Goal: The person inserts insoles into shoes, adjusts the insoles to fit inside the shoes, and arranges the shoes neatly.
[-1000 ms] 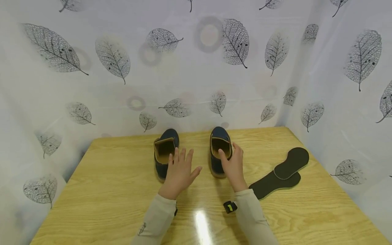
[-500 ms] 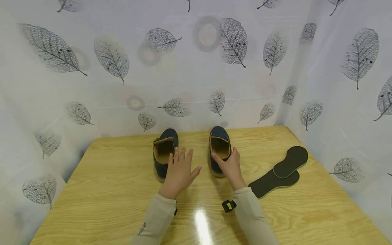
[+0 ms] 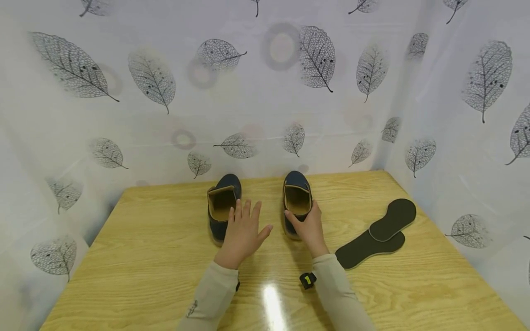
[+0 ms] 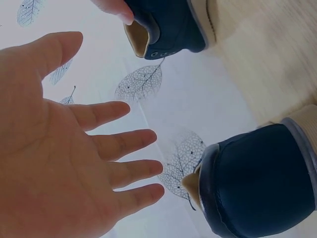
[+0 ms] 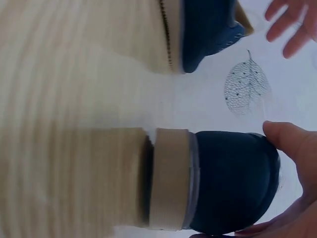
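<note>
Left hand [image 3: 242, 232] flat, fingers spread; right hand [image 3: 309, 227] cupped, thumb out.

two shoes [image 3: 223, 204], two insoles [image 3: 378, 234], one table [image 3: 145, 257]

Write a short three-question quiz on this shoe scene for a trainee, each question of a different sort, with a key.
1. True or false: the right hand grips the heel of the right shoe.
2. Multiple choice: the two dark insoles lie (a) inside the shoes, (b) overlapping on the table to the right of the shoes, (c) under the left hand.
3. Fill in: the left hand is spread flat, fingers straight, beside the ___ shoe.

Key: 1 true; 2 b; 3 left.
</note>
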